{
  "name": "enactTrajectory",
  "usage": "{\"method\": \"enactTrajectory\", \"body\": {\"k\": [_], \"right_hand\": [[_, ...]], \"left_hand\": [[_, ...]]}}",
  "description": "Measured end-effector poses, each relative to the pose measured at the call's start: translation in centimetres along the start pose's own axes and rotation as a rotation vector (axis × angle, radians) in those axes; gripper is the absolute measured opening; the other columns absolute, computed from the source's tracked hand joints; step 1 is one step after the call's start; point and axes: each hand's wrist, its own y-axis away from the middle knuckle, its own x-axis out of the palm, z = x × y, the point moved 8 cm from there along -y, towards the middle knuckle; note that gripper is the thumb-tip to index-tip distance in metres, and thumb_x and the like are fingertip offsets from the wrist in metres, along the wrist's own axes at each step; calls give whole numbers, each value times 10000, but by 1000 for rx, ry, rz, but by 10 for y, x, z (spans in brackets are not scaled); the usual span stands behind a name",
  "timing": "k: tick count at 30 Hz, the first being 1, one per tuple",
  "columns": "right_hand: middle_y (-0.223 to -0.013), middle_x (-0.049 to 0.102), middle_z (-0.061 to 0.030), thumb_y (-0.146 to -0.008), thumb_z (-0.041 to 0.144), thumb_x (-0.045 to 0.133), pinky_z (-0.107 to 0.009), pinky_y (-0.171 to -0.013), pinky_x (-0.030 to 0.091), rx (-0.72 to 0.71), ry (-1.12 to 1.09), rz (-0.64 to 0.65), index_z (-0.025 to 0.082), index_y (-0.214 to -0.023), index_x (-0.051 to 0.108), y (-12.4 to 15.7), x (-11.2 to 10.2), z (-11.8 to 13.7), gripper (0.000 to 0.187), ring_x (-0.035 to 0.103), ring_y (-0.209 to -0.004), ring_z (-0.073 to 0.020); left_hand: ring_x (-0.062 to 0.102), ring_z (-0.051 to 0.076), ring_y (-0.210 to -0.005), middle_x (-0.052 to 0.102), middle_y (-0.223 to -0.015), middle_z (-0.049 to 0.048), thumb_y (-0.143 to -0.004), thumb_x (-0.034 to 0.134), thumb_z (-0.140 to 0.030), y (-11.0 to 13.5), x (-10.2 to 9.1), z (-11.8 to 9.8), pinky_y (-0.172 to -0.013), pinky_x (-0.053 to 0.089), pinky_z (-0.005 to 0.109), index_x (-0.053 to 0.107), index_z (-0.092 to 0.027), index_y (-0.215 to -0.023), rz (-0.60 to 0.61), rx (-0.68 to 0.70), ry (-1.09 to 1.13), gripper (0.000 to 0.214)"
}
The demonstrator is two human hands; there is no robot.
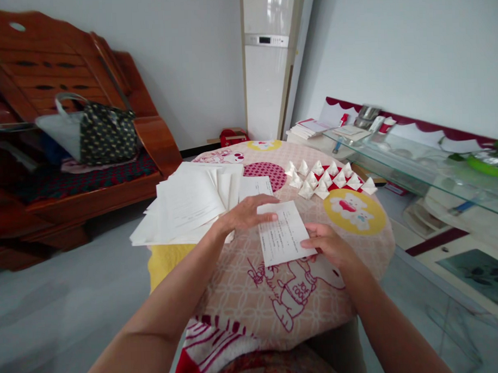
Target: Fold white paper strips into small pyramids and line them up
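My right hand (pixel 326 242) pinches the lower right edge of a small printed sheet of paper (pixel 284 234), thumb on top and fingers underneath. Over the sheet's upper left corner is my left hand (pixel 252 212), its fingers stretched out and its thumb touching the print. A gap shows between that thumb and the index finger. Behind my left hand lies another printed paper (pixel 257 187). To the left, a loose stack of larger white papers (pixel 188 202) spreads over the table edge. Several small folded paper pyramids (pixel 321 188) stand in rows at the back right.
A patterned cloth covers the round table (pixel 253 295). On the right runs a glass-topped cabinet (pixel 415 164) with cups and papers. A wooden bench (pixel 57 62) at left bears a patterned bag (pixel 108 134). A tall white appliance (pixel 265 82) stands behind.
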Motion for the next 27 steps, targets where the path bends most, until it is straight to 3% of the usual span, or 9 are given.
{"method": "enactTrajectory", "body": {"k": [4, 8, 11, 14, 16, 18, 20, 23, 27], "right_hand": [[-812, 779, -51, -609, 209, 770, -265, -391, 491, 40, 76, -123, 165, -1431, 582, -8, 0, -3, 844, 637, -495, -181], [-676, 718, -7, -689, 243, 740, -268, -385, 475, 15, 167, -207, 143, -1525, 483, -9, -8, -10, 880, 612, -447, -179], [-663, 704, -23, -757, 331, 729, -276, -415, 475, -99, 402, -304, 123, -1346, 655, -5, -22, -1, 629, 619, -479, -184], [-840, 763, -82, -794, 413, 747, -342, -642, 592, -312, 632, -352, 145, -1163, 752, 7, -28, 22, 456, 717, -720, -235], [-1090, 770, -122, -779, 420, 790, -406, -841, 606, -438, 747, -246, 176, -1203, 747, 14, -20, 29, 491, 736, -964, -286], [-1321, 696, -158, -734, 415, 847, -467, -1006, 552, -539, 874, -85, 187, -1207, 752, 20, -6, 28, 534, 667, -1199, -342], [-1434, 628, -170, -756, 359, 838, -502, -1093, 492, -584, 957, -12, 193, -1216, 750, 23, 2, 21, 496, 591, -1321, -356], [-1394, 664, -131, -866, 191, 675, -468, -1099, 484, -613, 976, 17, 219, -1064, 787, 21, 8, 17, 229, 616, -1294, -294], [-1072, 783, -100, -872, 162, 602, -374, -909, 553, -563, 845, 27, 198, -831, 766, 19, 6, 28, 173, 726, -1004, -246]], "left_hand": [[377, 354, -1520, 363, -1664, 172, -784, 788, -577, 24, 53, -18, -1239, 330, 477, 367, -192, -1598, 327, 5, -94, 994], [323, 345, -1549, 335, -1665, 211, -806, 786, -440, 32, 83, -26, -1249, 298, 460, 385, -138, -1569, 367, 26, -342, 913], [529, 298, -1415, 535, -1544, 172, -906, 662, -326, 33, 85, -37, -1160, 417, 406, 573, -147, -1405, 348, 46, -416, 538], [604, 300, -1326, 620, -1457, 150, -901, 680, -432, 33, 80, -50, -1082, 481, 402, 615, -172, -1337, 321, 94, -425, 512], [613, 311, -1306, 624, -1445, 157, -877, 706, -500, 33, 80, -55, -1054, 498, 408, 601, -168, -1348, 318, 112, -444, 585], [614, 317, -1297, 616, -1450, 165, -862, 723, -520, 33, 82, -56, -1043, 500, 414, 575, -164, -1375, 312, 114, -469, 641], [619, 312, -1284, 619, -1442, 164, -862, 728, -503, 32, 84, -57, -1034, 502, 414, 565, -169, -1379, 295, 121, -486, 637], [664, 290, -1193, 683, -1334, 142, -887, 698, -394, 32, 85, -59, -968, 522, 389, 630, -176, -1261, 271, 135, -476, 438], [705, 223, -932, 760, -1006, 88, -918, 606, -250, 30, 75, -53, -799, 505, 312, 710, -171, -945, 241, 90, -347, 134]]}}
